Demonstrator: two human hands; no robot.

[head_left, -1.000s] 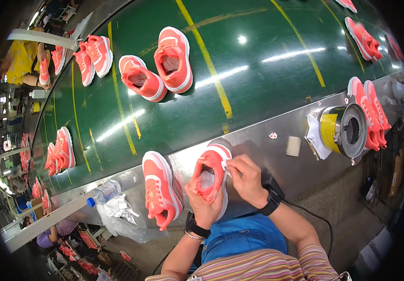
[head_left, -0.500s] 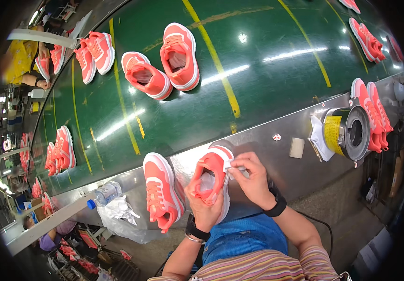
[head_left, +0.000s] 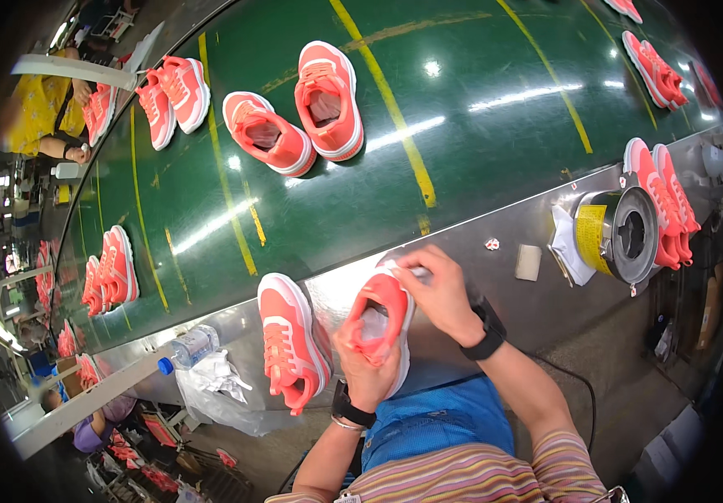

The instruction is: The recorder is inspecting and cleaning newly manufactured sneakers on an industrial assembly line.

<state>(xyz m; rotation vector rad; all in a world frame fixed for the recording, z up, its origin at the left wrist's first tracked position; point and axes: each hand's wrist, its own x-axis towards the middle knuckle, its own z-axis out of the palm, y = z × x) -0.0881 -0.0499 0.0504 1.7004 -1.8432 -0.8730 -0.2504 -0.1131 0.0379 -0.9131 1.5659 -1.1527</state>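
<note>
My left hand (head_left: 367,369) grips a coral sneaker (head_left: 386,295) with a white sole around its near end, thumb by the opening. The sneaker rests on the metal ledge in front of me. At its far end my right hand (head_left: 438,292) is closed in a pinch on a small white piece, likely cloth, pressed to the edge where upper and sole meet. Fingers and motion blur partly hide that piece. Just left stands the matching coral sneaker (head_left: 284,339), laces up, touched by neither hand.
Beyond the metal ledge (head_left: 495,289) runs a green conveyor belt (head_left: 311,218) with yellow lines, carrying several coral pairs. On the ledge's right are an eraser-like block (head_left: 528,262), a round tin (head_left: 629,235) and another pair (head_left: 667,201). A water bottle (head_left: 194,345) lies left. A person in yellow (head_left: 43,105) works across.
My right hand has moved from the sneaker's right side round to its far end, up and left. My left hand keeps its hold. Shoes on the belt have shifted slightly right.
</note>
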